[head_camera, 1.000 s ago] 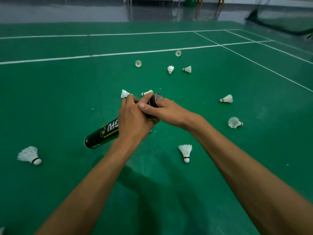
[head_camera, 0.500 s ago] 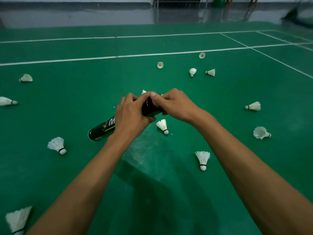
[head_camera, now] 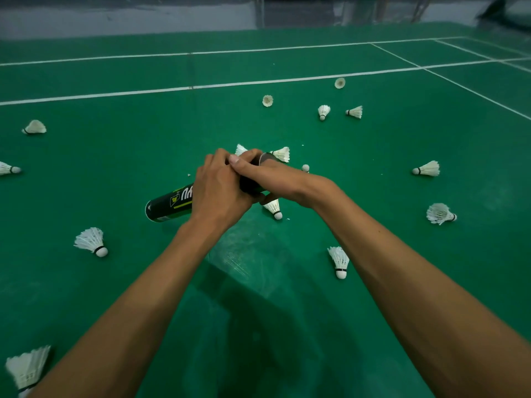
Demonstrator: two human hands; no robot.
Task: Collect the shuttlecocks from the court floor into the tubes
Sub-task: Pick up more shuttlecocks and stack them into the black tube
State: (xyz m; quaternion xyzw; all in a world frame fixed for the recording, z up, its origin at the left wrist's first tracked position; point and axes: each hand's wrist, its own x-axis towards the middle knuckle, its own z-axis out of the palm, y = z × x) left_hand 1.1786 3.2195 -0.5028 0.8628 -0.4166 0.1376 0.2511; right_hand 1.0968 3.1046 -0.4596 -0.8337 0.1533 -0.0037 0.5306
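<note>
Green court floor [head_camera: 115,297] lies underfoot, one shuttlecock [head_camera: 27,366] nearest at bottom left. Further out, the left hand [head_camera: 218,193] curls round the black tube [head_camera: 169,205] and the right hand [head_camera: 275,179] grips its far end (tilted, near end lower left). More shuttlecocks [head_camera: 355,112] lie beyond.

On my feed it's all green court floor [head_camera: 115,156], matte and a bit dim, with white lines [head_camera: 172,89] crossing the far side. Beyond it there's a shiny grey floor [head_camera: 115,18]. Pale scuffed patch [head_camera: 244,254] near the middle.
</note>
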